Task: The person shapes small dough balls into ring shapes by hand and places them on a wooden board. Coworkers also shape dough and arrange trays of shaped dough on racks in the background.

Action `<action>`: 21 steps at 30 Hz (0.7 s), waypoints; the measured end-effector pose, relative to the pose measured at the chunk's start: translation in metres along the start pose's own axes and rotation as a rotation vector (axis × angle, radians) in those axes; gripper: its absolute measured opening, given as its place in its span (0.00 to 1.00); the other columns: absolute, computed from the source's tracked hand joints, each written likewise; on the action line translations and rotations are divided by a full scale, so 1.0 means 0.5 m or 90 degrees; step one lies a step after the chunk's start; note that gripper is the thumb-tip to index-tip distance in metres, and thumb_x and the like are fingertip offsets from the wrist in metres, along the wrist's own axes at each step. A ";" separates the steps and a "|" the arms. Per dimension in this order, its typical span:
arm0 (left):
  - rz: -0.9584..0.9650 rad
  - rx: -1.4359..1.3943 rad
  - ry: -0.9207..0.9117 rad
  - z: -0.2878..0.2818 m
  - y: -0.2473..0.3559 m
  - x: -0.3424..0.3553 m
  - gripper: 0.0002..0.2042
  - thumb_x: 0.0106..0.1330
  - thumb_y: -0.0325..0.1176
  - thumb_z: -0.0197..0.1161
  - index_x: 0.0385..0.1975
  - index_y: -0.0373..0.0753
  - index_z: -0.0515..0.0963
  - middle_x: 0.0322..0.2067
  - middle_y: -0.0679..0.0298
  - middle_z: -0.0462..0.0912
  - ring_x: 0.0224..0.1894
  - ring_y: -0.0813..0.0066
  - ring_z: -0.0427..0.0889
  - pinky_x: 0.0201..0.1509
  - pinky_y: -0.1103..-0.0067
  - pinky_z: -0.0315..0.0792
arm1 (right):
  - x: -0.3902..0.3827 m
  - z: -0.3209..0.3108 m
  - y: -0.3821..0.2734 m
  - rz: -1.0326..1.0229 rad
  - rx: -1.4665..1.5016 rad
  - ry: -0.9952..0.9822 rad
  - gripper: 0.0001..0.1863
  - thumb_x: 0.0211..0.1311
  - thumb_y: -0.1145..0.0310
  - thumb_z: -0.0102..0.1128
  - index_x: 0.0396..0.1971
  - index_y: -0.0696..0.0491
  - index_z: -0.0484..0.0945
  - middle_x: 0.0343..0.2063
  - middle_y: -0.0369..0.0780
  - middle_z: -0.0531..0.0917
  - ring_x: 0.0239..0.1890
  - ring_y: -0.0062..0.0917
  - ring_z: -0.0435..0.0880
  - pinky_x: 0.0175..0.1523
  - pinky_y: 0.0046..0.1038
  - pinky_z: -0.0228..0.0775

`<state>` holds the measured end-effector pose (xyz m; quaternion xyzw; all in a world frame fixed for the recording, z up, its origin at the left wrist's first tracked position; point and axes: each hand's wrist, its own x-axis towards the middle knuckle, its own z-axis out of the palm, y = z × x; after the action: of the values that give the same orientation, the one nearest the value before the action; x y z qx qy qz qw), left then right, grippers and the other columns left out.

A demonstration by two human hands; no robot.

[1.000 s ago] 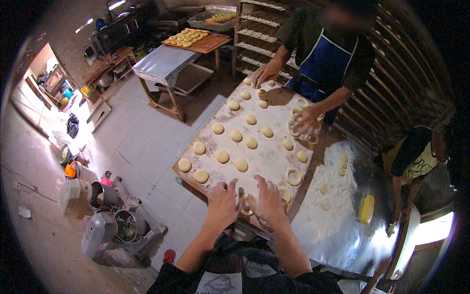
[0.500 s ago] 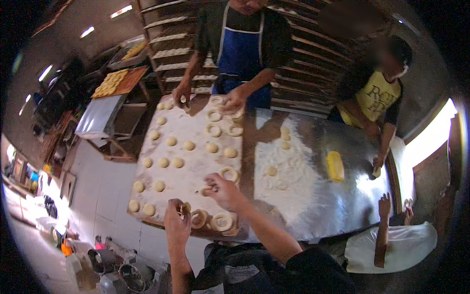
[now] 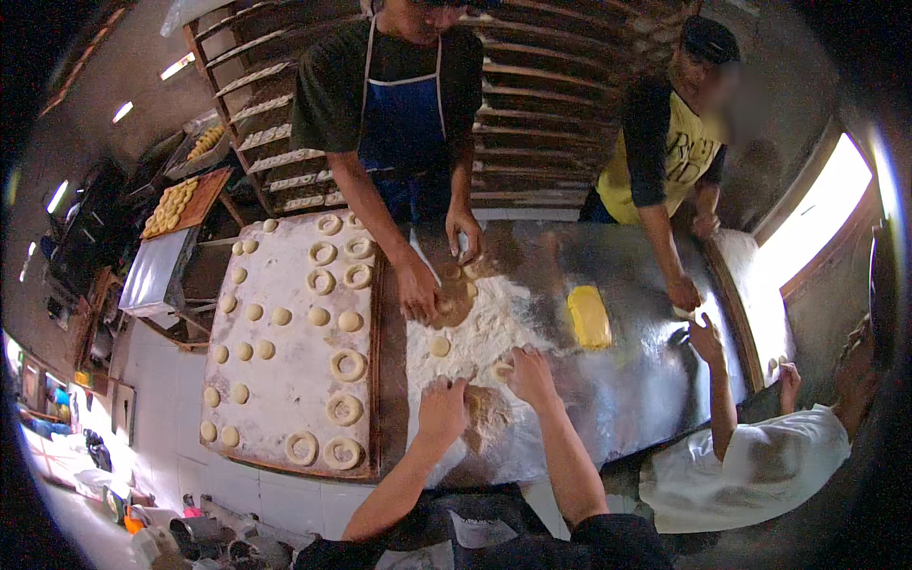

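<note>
My left hand (image 3: 443, 410) is at the near part of a floury patch (image 3: 475, 313) on the metal table (image 3: 646, 389), fingers curled, their contents hidden. My right hand (image 3: 532, 380) is just right of it, fingers closed on a small pale dough piece (image 3: 503, 372). A dough round (image 3: 440, 347) lies in the flour beyond my hands. Left of me, a floured board (image 3: 261, 382) holds several dough rounds (image 3: 282, 316) and rings (image 3: 344, 408). A yellow block (image 3: 589, 317) lies to the right.
A co-worker in a blue apron (image 3: 404, 142) reaches into the flour from the far side. Another in yellow (image 3: 665, 161) and one in white (image 3: 731, 475) work at the right. A rack (image 3: 532, 133) stands behind; a side table (image 3: 161, 275) holds baked rings (image 3: 171, 204).
My hands moved right from the board to the floury patch. More rings lie along the board's near edge. The aproned co-worker's hands also moved right, into the flour. The view has swung round.
</note>
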<state>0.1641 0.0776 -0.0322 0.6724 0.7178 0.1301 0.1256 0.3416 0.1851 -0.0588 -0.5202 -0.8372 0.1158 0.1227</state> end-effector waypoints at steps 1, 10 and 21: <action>0.005 -0.113 0.007 0.000 0.006 0.003 0.16 0.62 0.32 0.62 0.50 0.38 0.76 0.38 0.51 0.81 0.43 0.51 0.81 0.48 0.62 0.74 | -0.004 -0.013 -0.005 0.005 0.149 -0.038 0.17 0.52 0.61 0.68 0.38 0.52 0.77 0.34 0.45 0.80 0.39 0.39 0.80 0.45 0.39 0.72; -0.096 -0.624 -0.008 -0.149 0.042 -0.002 0.11 0.59 0.30 0.67 0.40 0.34 0.80 0.35 0.53 0.85 0.35 0.64 0.86 0.39 0.75 0.78 | -0.025 -0.144 -0.115 0.014 0.501 -0.092 0.22 0.51 0.72 0.69 0.44 0.53 0.69 0.31 0.42 0.79 0.32 0.33 0.80 0.40 0.32 0.72; 0.074 -0.438 0.386 -0.180 -0.026 -0.086 0.20 0.59 0.17 0.54 0.51 0.35 0.64 0.37 0.57 0.74 0.37 0.61 0.76 0.43 0.68 0.73 | -0.027 -0.072 -0.260 -0.037 1.346 -0.345 0.30 0.53 0.72 0.57 0.58 0.57 0.63 0.41 0.46 0.80 0.41 0.38 0.81 0.45 0.37 0.74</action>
<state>0.1227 0.0324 0.0477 0.5623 0.5983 0.5584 0.1185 0.2498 0.1190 0.0156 -0.0891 -0.3255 0.8846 0.3218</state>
